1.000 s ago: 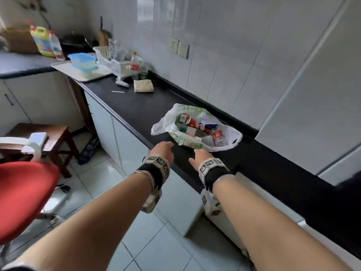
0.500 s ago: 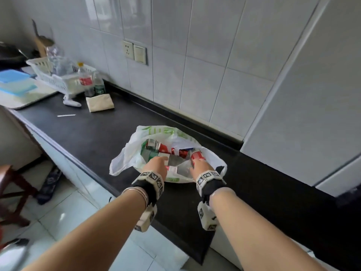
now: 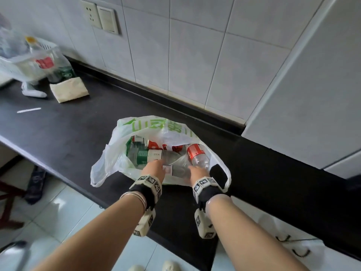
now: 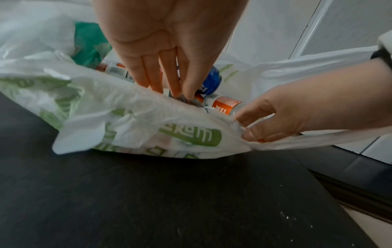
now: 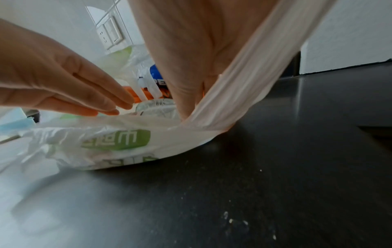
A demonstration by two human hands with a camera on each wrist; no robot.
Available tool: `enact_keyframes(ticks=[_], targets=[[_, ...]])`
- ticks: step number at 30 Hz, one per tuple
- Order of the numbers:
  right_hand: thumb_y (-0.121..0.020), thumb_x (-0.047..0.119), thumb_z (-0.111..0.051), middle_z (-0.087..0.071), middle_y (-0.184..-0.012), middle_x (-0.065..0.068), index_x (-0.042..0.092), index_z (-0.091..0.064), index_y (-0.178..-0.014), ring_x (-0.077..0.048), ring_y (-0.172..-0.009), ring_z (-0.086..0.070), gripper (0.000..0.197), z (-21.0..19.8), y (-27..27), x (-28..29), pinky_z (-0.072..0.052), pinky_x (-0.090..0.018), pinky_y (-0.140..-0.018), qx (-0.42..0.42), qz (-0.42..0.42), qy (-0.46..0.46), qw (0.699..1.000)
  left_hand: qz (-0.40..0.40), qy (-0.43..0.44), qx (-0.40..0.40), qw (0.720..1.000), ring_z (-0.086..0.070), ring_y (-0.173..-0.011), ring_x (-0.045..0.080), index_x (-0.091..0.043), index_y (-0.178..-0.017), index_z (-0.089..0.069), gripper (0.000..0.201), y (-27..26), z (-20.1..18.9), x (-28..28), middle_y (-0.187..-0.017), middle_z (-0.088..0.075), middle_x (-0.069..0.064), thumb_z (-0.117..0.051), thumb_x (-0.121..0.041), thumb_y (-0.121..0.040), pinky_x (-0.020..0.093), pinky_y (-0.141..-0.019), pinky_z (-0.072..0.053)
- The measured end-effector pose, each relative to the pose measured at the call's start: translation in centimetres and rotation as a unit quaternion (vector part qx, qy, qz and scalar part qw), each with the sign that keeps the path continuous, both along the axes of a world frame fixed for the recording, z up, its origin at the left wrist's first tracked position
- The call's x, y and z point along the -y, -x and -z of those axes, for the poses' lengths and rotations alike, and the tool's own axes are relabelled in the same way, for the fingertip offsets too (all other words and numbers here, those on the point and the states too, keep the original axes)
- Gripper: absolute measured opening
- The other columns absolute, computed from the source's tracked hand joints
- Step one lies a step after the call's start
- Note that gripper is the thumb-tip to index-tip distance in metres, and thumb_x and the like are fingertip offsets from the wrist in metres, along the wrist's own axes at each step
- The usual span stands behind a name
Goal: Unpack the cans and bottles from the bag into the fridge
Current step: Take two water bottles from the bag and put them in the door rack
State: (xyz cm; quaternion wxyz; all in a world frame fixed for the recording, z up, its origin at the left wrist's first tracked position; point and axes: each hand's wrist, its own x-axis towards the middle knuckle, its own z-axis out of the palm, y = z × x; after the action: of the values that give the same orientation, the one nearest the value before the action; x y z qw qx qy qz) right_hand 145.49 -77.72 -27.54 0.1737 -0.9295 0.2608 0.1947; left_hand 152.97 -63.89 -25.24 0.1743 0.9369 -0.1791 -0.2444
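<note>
A white plastic bag [image 3: 152, 127] with green print lies open on the black counter [image 3: 58, 137]. Inside lie a clear bottle with a green label [image 3: 145, 155], a red-labelled bottle [image 3: 197, 153] and a blue can [image 4: 212, 80]. My left hand [image 3: 158, 163] reaches into the bag with straight fingers [image 4: 169, 83], their tips down among the bottles. My right hand [image 4: 244, 127] pinches the bag's near rim beside an orange-labelled bottle [image 4: 224, 105]. A bag handle [image 5: 244, 83] stretches across that hand. The white fridge [image 3: 312, 94] stands at the right.
At the far left of the counter stand a white dish rack [image 3: 17, 61], two bottles [image 3: 62, 71] and a folded cloth [image 3: 68, 89]. A wall socket [image 3: 99, 16] sits on the tiled wall. The counter's front edge runs just under my wrists.
Both hands went forward from the counter's edge into the bag's mouth. The view has come closer, and the right hand has taken hold of the rim.
</note>
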Motion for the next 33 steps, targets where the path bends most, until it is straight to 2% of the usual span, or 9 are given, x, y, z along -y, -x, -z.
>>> enact_keyframes(ticks=[3,6,9,12,14,18,25,30,33], targets=[[-0.095,0.016,-0.042,-0.048,-0.135,-0.015,0.016,-0.046,-0.132,-0.034,-0.126,-0.046,0.038,0.6,-0.6,-0.5,-0.039,-0.043,-0.105,-0.024,0.004,-0.006,1.0,0.024,0.002,0.0,1.0,-0.059,-0.108,0.029,-0.016,-0.117,-0.062,0.029,-0.2,0.9,-0.1,-0.116,-0.063,0.009,-0.047,-0.016,-0.091,0.036,-0.091,-0.047],[-0.093,0.021,-0.047,-0.057,-0.119,-0.016,0.011,-0.055,-0.112,-0.032,-0.119,-0.053,0.023,0.7,-0.7,-0.5,-0.042,-0.041,-0.101,-0.017,0.024,-0.003,1.0,0.043,0.018,-0.004,0.999,-0.058,-0.11,0.027,-0.018,-0.12,-0.061,0.034,-0.4,1.3,-0.1,-0.118,-0.062,0.007,-0.051,-0.011,-0.089,0.033,-0.093,-0.045],[-0.092,0.012,-0.052,-0.055,-0.129,-0.015,0.011,-0.052,-0.129,-0.031,-0.122,-0.051,0.037,0.2,-0.4,-0.2,-0.04,-0.037,-0.1,-0.017,0.05,-0.041,0.998,0.069,0.036,-0.017,0.997,-0.058,-0.113,0.024,-0.02,-0.126,-0.057,0.042,-0.4,1.2,-0.1,-0.123,-0.062,0.005,-0.05,-0.005,-0.087,0.028,-0.094,-0.044],[-0.087,0.014,-0.061,-0.055,-0.13,-0.012,0.015,-0.051,-0.129,-0.03,-0.121,-0.052,0.044,-0.8,-0.3,-0.1,-0.041,-0.035,-0.101,-0.001,0.064,-0.059,0.996,0.094,0.038,-0.031,0.994,-0.057,-0.115,0.023,-0.025,-0.132,-0.051,0.052,-0.6,0.7,0.0,-0.129,-0.058,0.003,-0.051,-0.004,-0.085,0.029,-0.094,-0.046],[-0.087,0.012,-0.061,-0.056,-0.128,-0.011,0.017,-0.049,-0.13,-0.028,-0.115,-0.057,0.045,-2.0,-0.5,-0.5,-0.046,-0.035,-0.098,0.019,0.07,-0.085,0.994,0.123,0.008,-0.039,0.992,-0.053,-0.12,0.025,-0.031,-0.138,-0.041,0.063,-0.6,0.4,0.0,-0.136,-0.051,0.003,-0.062,-0.014,-0.08,0.033,-0.099,-0.045],[-0.082,0.013,-0.069,-0.061,-0.12,-0.005,0.015,-0.055,-0.122,-0.022,-0.109,-0.059,0.042,-4.6,-0.9,-1.0,-0.046,-0.028,-0.09,0.104,0.061,-0.105,0.987,0.116,0.003,-0.018,0.993,-0.044,-0.128,0.026,-0.042,-0.136,-0.034,0.08,-0.9,-0.6,0.0,-0.139,-0.047,-0.002,-0.072,-0.056,-0.066,0.046,-0.112,-0.028],[-0.072,0.018,-0.08,-0.058,-0.125,-0.003,0.017,-0.052,-0.128,-0.019,-0.115,-0.056,0.063,-6.9,-1.8,-2.1,-0.045,-0.031,-0.1,0.198,0.091,-0.149,0.965,0.081,0.089,-0.018,0.993,-0.053,-0.119,0.029,-0.022,-0.138,-0.037,0.085,-2.3,-2.5,-1.4,-0.131,-0.053,0.009,-0.082,-0.023,-0.066,0.036,-0.099,-0.042],[-0.088,0.001,-0.057,-0.059,-0.131,-0.006,0.013,-0.053,-0.133,-0.019,-0.119,-0.056,0.047,-5.0,-3.2,-2.2,-0.04,-0.021,-0.099,0.166,0.134,-0.13,0.968,0.041,0.14,-0.012,0.989,-0.052,-0.121,0.026,-0.023,-0.14,-0.036,0.089,-3.6,-3.4,-4.2,-0.132,-0.055,0.006,-0.083,-0.022,-0.064,0.031,-0.102,-0.04],[-0.095,0.004,-0.047,-0.057,-0.131,-0.011,0.008,-0.055,-0.13,-0.024,-0.122,-0.053,0.037,-4.1,-4.8,-2.7,-0.039,-0.015,-0.09,0.174,0.154,-0.123,0.965,-0.019,0.186,-0.015,0.982,-0.049,-0.124,0.026,-0.021,-0.142,-0.033,0.092,-4.4,-3.7,-5.7,-0.136,-0.051,0.006,-0.084,-0.022,-0.065,0.03,-0.1,-0.038]])
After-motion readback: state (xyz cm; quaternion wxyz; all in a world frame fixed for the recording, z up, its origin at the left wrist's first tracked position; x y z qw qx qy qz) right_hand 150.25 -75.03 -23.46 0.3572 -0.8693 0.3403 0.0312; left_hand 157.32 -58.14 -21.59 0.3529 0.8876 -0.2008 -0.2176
